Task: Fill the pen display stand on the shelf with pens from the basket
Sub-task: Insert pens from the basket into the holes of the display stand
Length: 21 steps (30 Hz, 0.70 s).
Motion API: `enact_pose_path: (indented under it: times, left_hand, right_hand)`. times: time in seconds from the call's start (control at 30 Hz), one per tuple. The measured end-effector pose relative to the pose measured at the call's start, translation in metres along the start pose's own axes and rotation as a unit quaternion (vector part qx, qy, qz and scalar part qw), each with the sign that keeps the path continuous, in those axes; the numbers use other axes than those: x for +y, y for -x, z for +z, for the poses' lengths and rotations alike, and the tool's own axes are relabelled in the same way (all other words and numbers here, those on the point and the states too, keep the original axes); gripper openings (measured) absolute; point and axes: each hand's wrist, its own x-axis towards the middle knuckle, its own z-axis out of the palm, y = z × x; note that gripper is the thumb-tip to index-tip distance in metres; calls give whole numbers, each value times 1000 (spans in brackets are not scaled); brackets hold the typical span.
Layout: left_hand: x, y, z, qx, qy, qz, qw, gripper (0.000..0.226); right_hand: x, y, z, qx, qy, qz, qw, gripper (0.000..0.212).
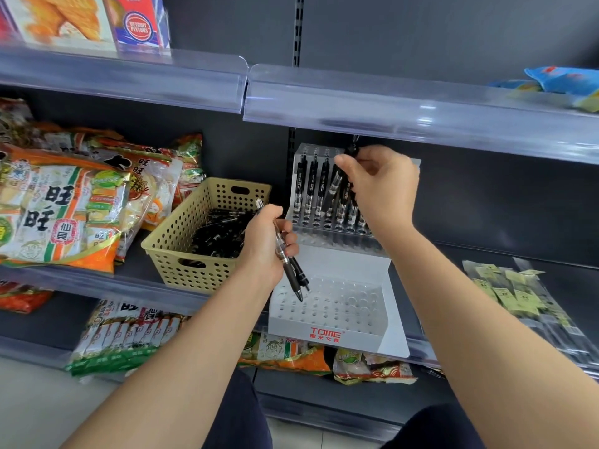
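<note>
Dark shelf [580, 286]: left grip [265, 244] clasps two seemingly light, slick pens [290, 267] mid-barrel; right grip [382, 183] pinches another at the stand [291, 332].

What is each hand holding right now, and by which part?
Left hand grips two pens mid-barrel, tips down over the display stand. Right hand pinches other pens near their top ends at the stand's back row; how many is unclear.

- The left hand [265, 241] and right hand [379, 186] are bare, and the forearms [181, 361] stay uncovered to the frame edge at 7 and 5 o'clock.
- Plain dark navy trousers [236, 416] cover both knees, at 6 and 5 o'clock.
</note>
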Motion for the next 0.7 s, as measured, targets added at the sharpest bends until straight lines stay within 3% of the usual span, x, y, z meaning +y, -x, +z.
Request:
enact_pose_path:
  times: [0.13,0.43,0.6,0.7]
  left_hand:
    - [-1,0,1,17,-3,23,1000,11]
    - [0,5,0,20,-10,58,998,4]
    - [1,6,3,23,-24,65,997,25]
    - [2,6,5,24,-37,67,997,18]
  right_hand:
    - [1,5,0,5,74,-26,997,32]
    - [17,-3,14,-78,219,-31,972,42]
    - [16,-4,16,-108,260,-19,959,49]
    - [14,-6,17,-119,299,-27,946,57]
